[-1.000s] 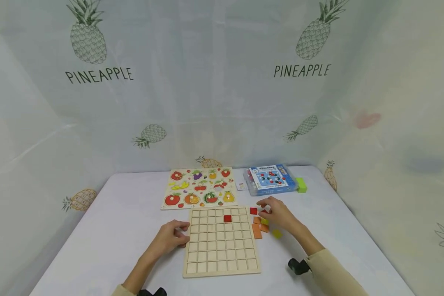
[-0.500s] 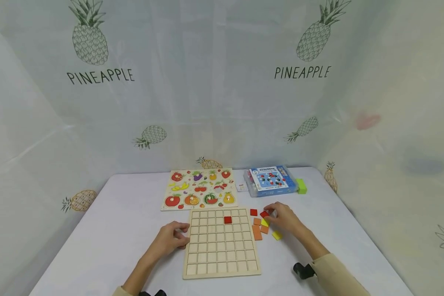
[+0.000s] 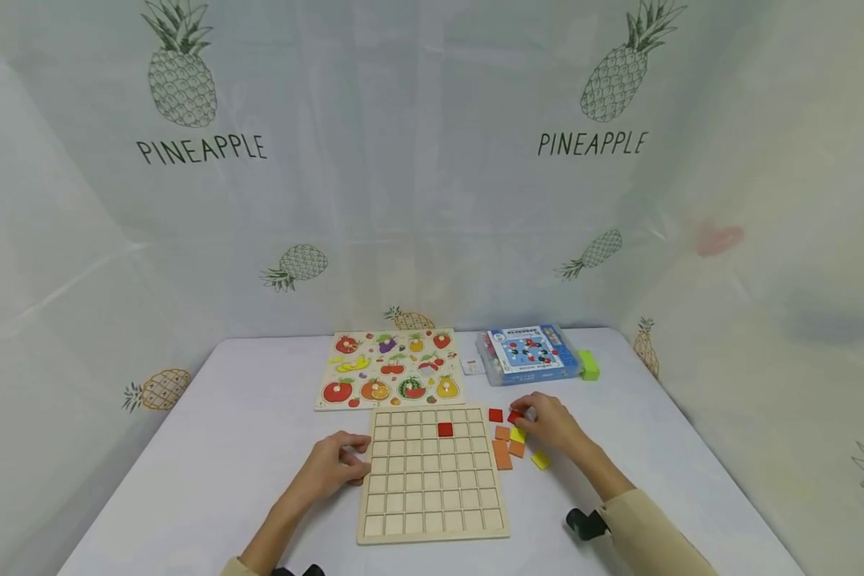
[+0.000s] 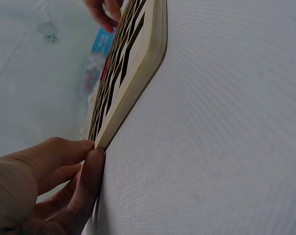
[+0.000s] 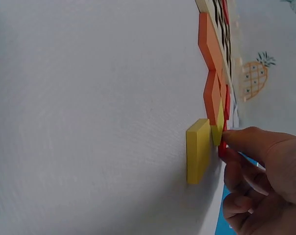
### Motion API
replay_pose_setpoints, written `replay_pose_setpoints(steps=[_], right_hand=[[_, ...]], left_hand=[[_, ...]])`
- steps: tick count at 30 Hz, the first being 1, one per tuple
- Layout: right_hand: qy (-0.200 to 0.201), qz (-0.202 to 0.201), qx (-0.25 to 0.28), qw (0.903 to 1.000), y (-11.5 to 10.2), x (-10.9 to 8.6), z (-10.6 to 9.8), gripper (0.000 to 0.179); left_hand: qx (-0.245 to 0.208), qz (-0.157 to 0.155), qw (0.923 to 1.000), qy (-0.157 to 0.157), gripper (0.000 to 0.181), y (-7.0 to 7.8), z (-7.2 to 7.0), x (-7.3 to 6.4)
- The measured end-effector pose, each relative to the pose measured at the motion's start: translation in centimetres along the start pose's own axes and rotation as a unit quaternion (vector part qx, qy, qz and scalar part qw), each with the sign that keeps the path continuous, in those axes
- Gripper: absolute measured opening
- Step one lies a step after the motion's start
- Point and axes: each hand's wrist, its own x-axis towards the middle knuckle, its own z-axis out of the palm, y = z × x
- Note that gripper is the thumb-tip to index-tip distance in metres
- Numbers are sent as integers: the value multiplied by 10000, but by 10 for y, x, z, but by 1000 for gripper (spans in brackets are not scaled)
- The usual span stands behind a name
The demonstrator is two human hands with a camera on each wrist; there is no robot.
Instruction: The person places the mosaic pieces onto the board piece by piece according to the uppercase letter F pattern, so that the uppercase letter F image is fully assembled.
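Observation:
A wooden grid board (image 3: 403, 484) lies on the table, with one red tile (image 3: 445, 430) in a cell of its upper part. My left hand (image 3: 326, 466) touches the board's left edge with thumb and fingertip, apart from each other along the rim. Right of the board, my right hand (image 3: 550, 424) pinches another red tile (image 5: 222, 148) between thumb and index finger, low over the table, its other fingers curled in. Close by lie a second loose red tile (image 3: 496, 415), several orange tiles (image 3: 502, 455) and two yellow ones, the nearer yellow tile (image 5: 198, 152) lying separately.
Behind the board is a fruit puzzle (image 3: 363, 390) with knobbed pieces. A blue-labelled plastic case (image 3: 529, 352) stands at the back right, a green block (image 3: 589, 366) beside it and a small white card (image 3: 473, 366) on its left. A pineapple-print curtain (image 3: 403, 200) hangs behind the table.
My right hand has shifted slightly nearer and now has its fingertips on the red tile, which shows more clearly than before. The left hand stays at the board's edge.

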Motion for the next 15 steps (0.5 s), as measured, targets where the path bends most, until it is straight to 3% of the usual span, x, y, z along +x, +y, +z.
replay_pose_setpoints(steps=[15], right_hand=[[22, 26, -75, 10000, 2, -1, 0, 23]], left_hand=[[76, 96, 9999, -18, 47, -2, 0, 0]])
